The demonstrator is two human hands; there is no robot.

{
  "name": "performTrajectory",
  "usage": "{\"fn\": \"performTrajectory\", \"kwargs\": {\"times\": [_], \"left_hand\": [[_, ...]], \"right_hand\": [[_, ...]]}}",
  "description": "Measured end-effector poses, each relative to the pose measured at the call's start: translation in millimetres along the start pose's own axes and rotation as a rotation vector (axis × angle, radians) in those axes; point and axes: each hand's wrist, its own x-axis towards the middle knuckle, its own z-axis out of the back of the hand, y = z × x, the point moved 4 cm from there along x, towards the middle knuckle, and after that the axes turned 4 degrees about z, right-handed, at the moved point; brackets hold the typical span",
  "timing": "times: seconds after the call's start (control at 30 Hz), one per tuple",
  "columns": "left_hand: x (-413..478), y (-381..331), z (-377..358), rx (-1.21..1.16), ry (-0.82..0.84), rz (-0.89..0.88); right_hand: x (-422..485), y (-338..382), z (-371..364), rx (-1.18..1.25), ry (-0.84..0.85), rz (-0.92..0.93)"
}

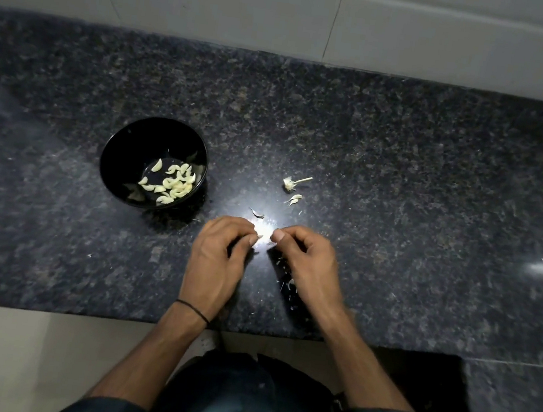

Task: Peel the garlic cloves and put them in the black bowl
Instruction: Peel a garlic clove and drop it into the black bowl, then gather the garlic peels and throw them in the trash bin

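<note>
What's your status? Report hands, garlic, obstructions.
Status: left hand pinching small clove, right hand curled alongside, its hold lost in glare. In black bowl, peeled cloves. Beyond: stem and skins; path to bowl open.

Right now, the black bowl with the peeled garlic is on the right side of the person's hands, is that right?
No. The black bowl, with the peeled garlic in it, is on the left side of the person's left hand and right hand. The head view shows this.

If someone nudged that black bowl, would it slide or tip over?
Probably slide: the counter looks polished and glossy. The bowl holds only a thin layer of peeled cloves, so it is likely light. Its tall sides might let a high push tip it.
</note>
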Motion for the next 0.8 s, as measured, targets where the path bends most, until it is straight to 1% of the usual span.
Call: {"fn": "performTrajectory", "kwargs": {"times": [0.07, 0.13, 0.2, 0.27, 0.33, 0.43, 0.5, 0.57, 0.7, 0.8], "left_hand": [[-1.4, 11.1, 6.1, 0.052, -0.047, 0.032], [-0.2, 24.0, 10.5, 0.106, -0.090, 0.072], [2.4, 34.7, 13.0, 0.151, -0.113, 0.114], [4.8, 39.6, 12.9, 0.192, -0.117, 0.135], [6.9, 39.8, 11.2, 0.230, -0.117, 0.142], [7.1, 38.9, 9.4, 0.260, -0.125, 0.111], [6.7, 42.9, 9.5, 0.257, -0.115, 0.083], [1.5, 44.8, 10.5, 0.225, -0.108, 0.079], [-18.3, 39.1, 14.3, 0.128, -0.164, 0.093], [-40.3, 27.1, 14.6, 0.154, -0.193, 0.106]], "right_hand": [[10.1, 3.5, -0.5, -0.169, -0.024, 0.136], [26.3, 8.4, -6.8, -0.328, 0.014, 0.294], [44.2, 10.7, -19.0, -0.509, 0.126, 0.423], [54.1, 9.3, -29.0, -0.708, 0.280, 0.520], [52.1, 6.0, -28.2, -0.844, 0.402, 0.627], [30.0, -1.3, -6.8, -0.873, 0.514, 0.740], [7.2, -10.3, 8.4, -0.887, 0.592, 0.777], [-17.5, -23.2, 21.7, -0.920, 0.622, 0.816], [-48.9, -50.0, 33.3, -0.895, 0.538, 0.874], [-55.1, -59.7, 31.9, -0.835, 0.429, 0.892]]}}
